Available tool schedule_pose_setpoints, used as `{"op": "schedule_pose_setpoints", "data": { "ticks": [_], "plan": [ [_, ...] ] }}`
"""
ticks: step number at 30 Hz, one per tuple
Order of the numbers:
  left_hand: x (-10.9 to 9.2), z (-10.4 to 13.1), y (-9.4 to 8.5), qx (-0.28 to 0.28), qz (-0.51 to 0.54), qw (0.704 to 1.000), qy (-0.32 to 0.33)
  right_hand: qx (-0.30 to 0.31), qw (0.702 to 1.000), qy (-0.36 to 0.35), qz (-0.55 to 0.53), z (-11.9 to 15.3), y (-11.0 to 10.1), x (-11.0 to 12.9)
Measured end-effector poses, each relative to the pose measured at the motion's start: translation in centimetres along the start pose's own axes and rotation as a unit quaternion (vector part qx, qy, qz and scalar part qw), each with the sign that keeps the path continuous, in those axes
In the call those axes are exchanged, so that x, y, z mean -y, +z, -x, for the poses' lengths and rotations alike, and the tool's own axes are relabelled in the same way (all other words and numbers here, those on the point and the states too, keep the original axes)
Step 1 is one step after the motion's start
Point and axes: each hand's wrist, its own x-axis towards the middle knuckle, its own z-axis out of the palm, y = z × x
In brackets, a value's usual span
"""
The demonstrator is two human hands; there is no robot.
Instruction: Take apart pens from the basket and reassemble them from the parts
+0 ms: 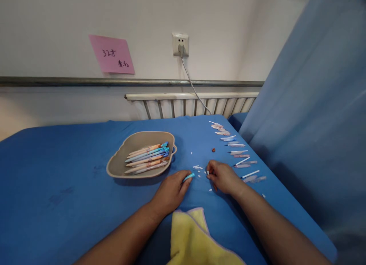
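Note:
My left hand [170, 189] is closed around a light blue pen part [189, 177], whose end sticks out past the thumb and fingers toward the right. My right hand [224, 177] pinches a small white piece [207, 173] between thumb and fingertips. Between the two hands, several tiny white pieces [197, 167] lie scattered on the blue sheet. A small brown piece [213, 150] rests beyond my right hand. To the left, a beige bin [114, 165] holds several pens [147, 157] in blue, orange and pale colours, their clip ends pointing right.
Along the right edge of the blue-covered bed [71, 219] lie groups of pen barrels and thin white refills [249, 174]. A yellow cloth [190, 238] lies in front, between my forearms. A blue curtain [314, 105] hangs at the right. A metal rail [194, 95] runs along the back.

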Motion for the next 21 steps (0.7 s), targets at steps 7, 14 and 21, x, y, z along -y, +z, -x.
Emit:
{"op": "schedule_pose_setpoints", "data": {
  "ticks": [7, 14, 21],
  "plan": [
    [-0.3, 0.1, -0.1, -0.019, 0.038, 0.999, 0.002, -0.068, 0.954, 0.026, -0.292, 0.0, 0.6, 0.8],
    [-1.1, 0.3, -0.2, -0.017, 0.117, 0.993, -0.014, -0.100, 0.881, 0.044, -0.459, 0.9, -0.2, 4.3],
    [-1.4, 0.4, -0.1, -0.014, 0.123, 0.992, -0.007, -0.112, 0.889, -0.009, -0.443, 1.0, 1.0, 4.0]
  ]
}}
